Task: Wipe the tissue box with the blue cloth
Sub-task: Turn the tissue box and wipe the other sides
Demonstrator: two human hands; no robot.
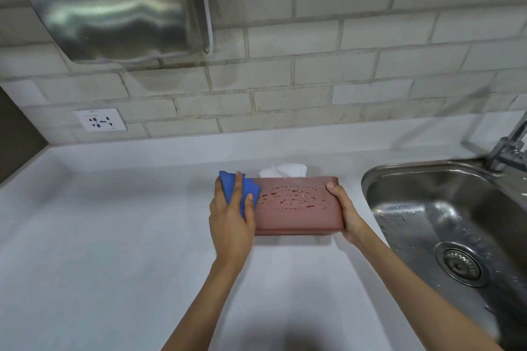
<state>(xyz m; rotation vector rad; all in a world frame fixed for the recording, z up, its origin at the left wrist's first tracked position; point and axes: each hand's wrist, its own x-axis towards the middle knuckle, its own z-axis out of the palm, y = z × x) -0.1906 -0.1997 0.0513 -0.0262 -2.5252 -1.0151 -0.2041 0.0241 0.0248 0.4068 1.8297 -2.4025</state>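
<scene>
Tissue box [299, 205] held on a counter [114, 236], left of a sink [445, 225].
A cloth [242, 191] is pressed at the box's left end by the left hand [231, 222]; the right end is gripped by the right hand [346, 214]; a tissue [282, 171] stands behind.

Soft, even light falls from above me, leaving a broad blurred shadow on the white table [114, 236] near the bottom edge and fainter ones under my forearms and below the tissue box [299, 208]. The steel dispenser [108, 6] on the wall shows wavy bright streaks, and the sink [445, 222] glints with wet highlights. The wide lens bends the brick lines and the table's edge toward the corners, and everything looks slightly soft, most at the margins.
</scene>
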